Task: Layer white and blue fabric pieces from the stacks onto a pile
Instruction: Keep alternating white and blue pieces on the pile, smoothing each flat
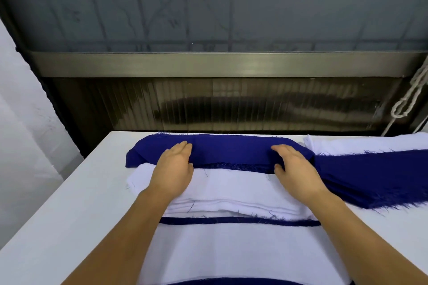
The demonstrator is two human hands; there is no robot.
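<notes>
White and blue cloth lies layered in a pile (231, 206) at the near middle of the white table (69, 210). Closest to the camera a blue edge peeks out at the bottom of the view, then comes a broad white sheet, then a thin blue stripe (240, 221) of a lower layer showing between white ones, its edge frayed. Above that sit several folded white layers.

Both forearms reach forward over the pile. The left hand (173, 166) lies palm down with fingers straight and together, its fingertips on the near edge of a blue piece (222, 150); the thumb sits at that edge, and whether it tucks under the cloth cannot be told. The right hand (294, 166) lies likewise, fingers flat on the blue piece, thumb at its frayed near edge.

The blue piece stretches across the far part of the pile, covering the white beneath only partly. To the right, touching it, spreads a blue stack (375, 176) with fuzzy edges, and behind that a white stack (361, 144) at the table's far right corner.

Beyond the table stands a ribbed dark panel (231, 104) under a metal rail (208, 63), with a knotted rope (410, 97) hanging at the right.
</notes>
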